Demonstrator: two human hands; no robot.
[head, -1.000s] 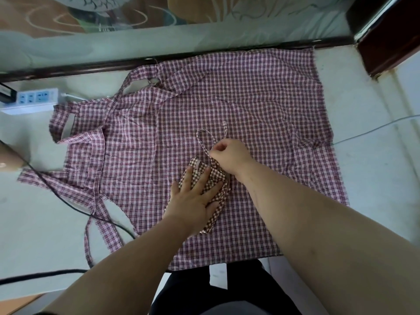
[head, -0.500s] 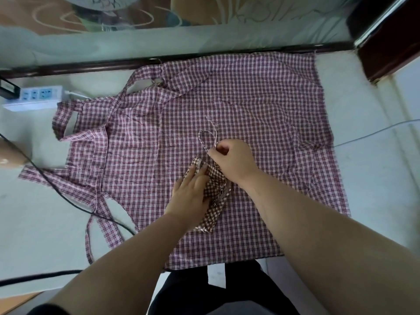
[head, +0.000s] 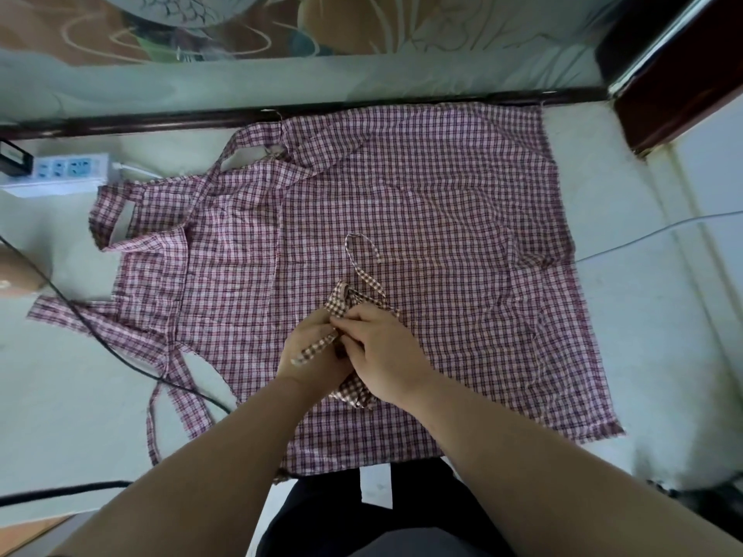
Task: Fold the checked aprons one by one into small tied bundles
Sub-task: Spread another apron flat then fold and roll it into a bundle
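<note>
A small folded bundle of brown-and-white checked apron lies on top of a large pink checked apron spread flat on the pale surface. The bundle's thin tie loops away from me across the pink cloth. My left hand lies under a loose strap end of the bundle and holds it. My right hand is curled over the bundle's middle and pinches the strap beside the left fingers. Most of the bundle is hidden beneath both hands.
A white power strip sits at the far left edge. A black cable crosses the pink apron's straps at the left. A thin grey cable runs off to the right. A dark wooden frame bounds the far side.
My left hand left its flat press on the bundle and took the strap end. My right hand dropped from the tie loop down onto the bundle, meeting the left.
</note>
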